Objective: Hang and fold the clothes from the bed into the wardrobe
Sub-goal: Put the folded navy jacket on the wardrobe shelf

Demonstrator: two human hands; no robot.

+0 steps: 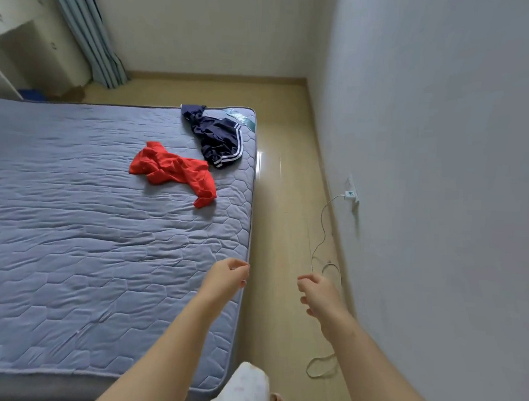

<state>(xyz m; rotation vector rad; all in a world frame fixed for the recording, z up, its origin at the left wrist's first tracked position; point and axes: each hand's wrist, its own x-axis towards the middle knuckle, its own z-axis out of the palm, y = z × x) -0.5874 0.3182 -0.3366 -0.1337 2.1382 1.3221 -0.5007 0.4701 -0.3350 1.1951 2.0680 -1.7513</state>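
A crumpled red garment (175,171) lies on the blue-grey quilted bed (76,223), near its right side. Beyond it, at the bed's far right corner, lies a dark navy garment (219,137) with white stripes. My left hand (229,275) hovers over the bed's right edge with loosely curled fingers and holds nothing. My right hand (320,293) hangs over the floor beside the bed, fingers also loosely curled and empty. Both hands are well short of the clothes. No wardrobe is in view.
A strip of wooden floor (283,216) runs between the bed and the right wall. A white charger (350,195) sits in a wall socket, its cable (322,262) trailing along the floor. A grey curtain (92,35) hangs at the back left.
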